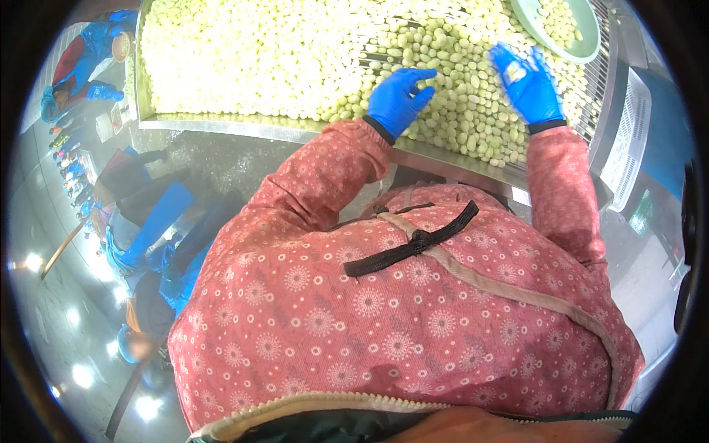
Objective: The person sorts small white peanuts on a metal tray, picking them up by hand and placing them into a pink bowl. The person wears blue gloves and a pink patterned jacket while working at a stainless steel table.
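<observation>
Pale green oval pieces of produce (460, 111), either beans or small fruits, lie thickly over a metal-framed slatted sorting surface (595, 102). My left hand (397, 102), in a blue glove, hovers over or touches the pile, thumb and fingers apart with nothing visible between them. To its right, my gloved right hand (529, 88) has its fingers spread and is slightly blurred. A small whitish piece (516, 72) rests in its palm; what it is exactly cannot be made out. Just beyond the right hand, a light green bowl (587, 39) contains some of the same produce.
A raised metal rim (232, 126) edges the surface on my side. At the right stands a white perforated plastic crate (628, 144). Co-workers in blue protective wear (149, 243) are on the left, one of them by a small round container (121, 47).
</observation>
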